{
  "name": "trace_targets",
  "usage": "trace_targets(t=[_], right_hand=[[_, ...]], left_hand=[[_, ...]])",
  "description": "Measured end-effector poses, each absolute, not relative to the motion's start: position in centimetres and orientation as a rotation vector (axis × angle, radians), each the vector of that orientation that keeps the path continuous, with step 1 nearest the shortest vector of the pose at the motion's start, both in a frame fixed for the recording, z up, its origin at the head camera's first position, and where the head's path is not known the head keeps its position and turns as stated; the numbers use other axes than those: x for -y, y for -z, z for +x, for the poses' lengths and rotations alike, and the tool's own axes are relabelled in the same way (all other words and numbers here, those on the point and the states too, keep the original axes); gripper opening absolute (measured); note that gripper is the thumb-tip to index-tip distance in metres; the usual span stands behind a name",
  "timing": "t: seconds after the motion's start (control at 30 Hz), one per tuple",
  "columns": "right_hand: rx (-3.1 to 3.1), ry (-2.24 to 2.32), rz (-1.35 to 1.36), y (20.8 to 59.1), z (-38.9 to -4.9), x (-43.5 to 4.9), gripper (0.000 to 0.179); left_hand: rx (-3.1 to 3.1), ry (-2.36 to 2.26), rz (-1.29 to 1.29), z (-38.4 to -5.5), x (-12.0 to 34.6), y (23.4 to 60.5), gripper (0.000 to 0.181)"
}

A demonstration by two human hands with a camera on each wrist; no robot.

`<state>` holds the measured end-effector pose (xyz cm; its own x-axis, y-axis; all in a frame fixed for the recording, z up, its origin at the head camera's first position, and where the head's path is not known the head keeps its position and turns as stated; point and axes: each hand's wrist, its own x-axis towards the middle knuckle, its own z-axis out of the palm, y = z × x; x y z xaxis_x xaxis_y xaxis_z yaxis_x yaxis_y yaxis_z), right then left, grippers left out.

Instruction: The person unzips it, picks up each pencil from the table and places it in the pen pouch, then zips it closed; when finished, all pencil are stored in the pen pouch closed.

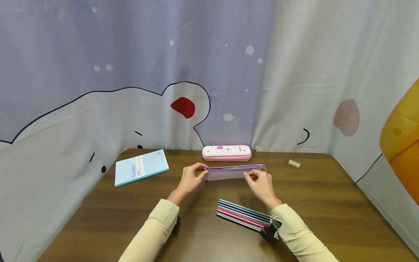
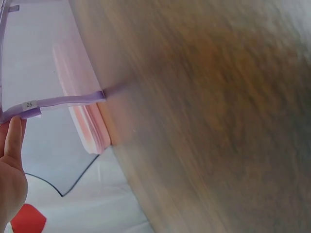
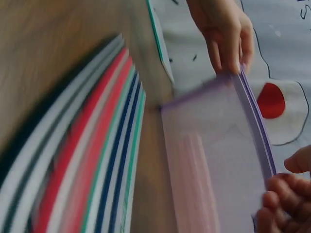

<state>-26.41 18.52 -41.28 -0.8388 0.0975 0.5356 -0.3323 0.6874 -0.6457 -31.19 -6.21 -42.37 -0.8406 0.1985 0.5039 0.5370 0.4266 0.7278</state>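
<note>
A clear zipper pouch (image 1: 226,175) with purple edging stands on its long side, zip uppermost. My left hand (image 1: 192,179) pinches its upper left corner; a small "25" tag (image 2: 29,104) shows on the side edging in the left wrist view. At the right part of the pouch, my right hand (image 1: 261,183) holds the zip edge between thumb and fingers, partly hidden in the right wrist view. A ring pull (image 1: 263,169) hangs at the zip's right end. Striped pencils (image 1: 242,215) lie side by side in front of the pouch, partly behind the right wrist.
Behind the pouch is a pink pencil case (image 1: 226,153) with a cartoon lid. A blue notebook (image 1: 142,167) lies at the back left, and a small pale cylinder (image 1: 294,163) at the back right. A printed curtain (image 1: 229,72) hangs along the table's far edge.
</note>
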Motion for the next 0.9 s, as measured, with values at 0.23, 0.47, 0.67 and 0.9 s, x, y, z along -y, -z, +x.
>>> trace_targets(t=[0.23,0.47,0.67,0.9], right_hand=[[2.418,-1.729,-0.218,41.6,-27.0,-16.1,0.041],[2.232,-2.08,-0.339,41.6,-27.4,-15.4,0.037],[2.229,-2.112,-0.297,42.0,-27.6,-15.4,0.031],[2.287,-2.101,-0.268,42.6,-27.6,-15.6,0.032]], left_hand=[[2.386,1.425,-0.792,-30.4,5.8,42.0,0.007],[2.441,1.459,-0.959,-30.2,6.0,41.8,0.009],[2.446,1.32,-1.065,-30.3,6.0,41.7,0.014],[2.489,1.03,-1.144,-30.2,5.0,40.8,0.019]])
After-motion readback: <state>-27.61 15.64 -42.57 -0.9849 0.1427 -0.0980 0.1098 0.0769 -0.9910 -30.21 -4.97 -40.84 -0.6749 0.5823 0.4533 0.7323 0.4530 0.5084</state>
